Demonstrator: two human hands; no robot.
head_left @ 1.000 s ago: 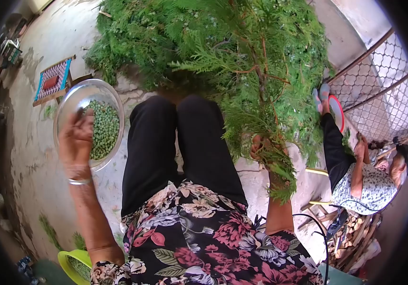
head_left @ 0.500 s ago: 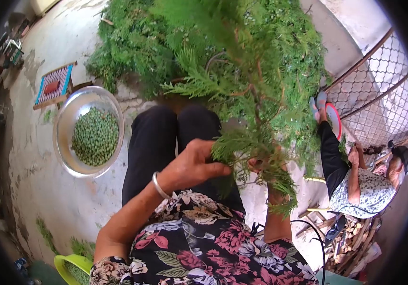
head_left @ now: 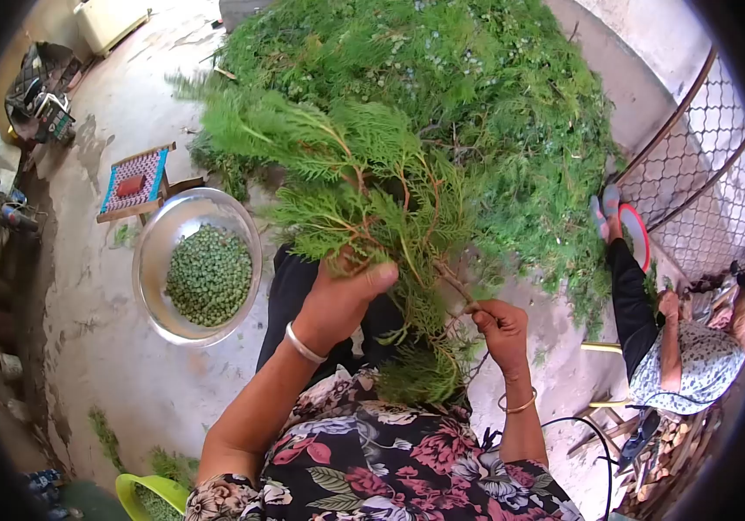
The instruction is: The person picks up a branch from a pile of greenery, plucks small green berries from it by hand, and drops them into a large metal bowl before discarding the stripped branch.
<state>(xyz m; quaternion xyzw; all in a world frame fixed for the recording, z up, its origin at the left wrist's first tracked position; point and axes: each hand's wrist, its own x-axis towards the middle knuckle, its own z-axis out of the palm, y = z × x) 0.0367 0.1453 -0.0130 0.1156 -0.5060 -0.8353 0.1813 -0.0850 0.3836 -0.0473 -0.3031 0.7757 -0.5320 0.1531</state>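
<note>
A leafy cypress-like evergreen branch point(head_left: 359, 217) spreads in front of my lap, its sprays fanned to the upper left. Its bare woody stem is pinched in my right hand point(head_left: 504, 334), between thumb and fingers. My left hand point(head_left: 338, 304), with a silver bangle at the wrist, is closed on the lower sprays; foliage partly covers its fingers. To the left on the floor stands a wide steel basin point(head_left: 148, 300), with a heap of small round green cones point(head_left: 209, 276) in it.
A large pile of cut evergreen branches point(head_left: 511, 113) lies ahead. Behind the basin is a small woven stool point(head_left: 134, 184). At lower left sits a yellow-green tub point(head_left: 127, 495). Another person point(head_left: 693, 356) sits at right by a wire-mesh gate point(head_left: 702, 165) and stacked firewood point(head_left: 672, 460).
The branch has swung from upright at right to the left, across my lap. My right hand, mostly hidden before, now shows on the stem. The view has shifted slightly.
</note>
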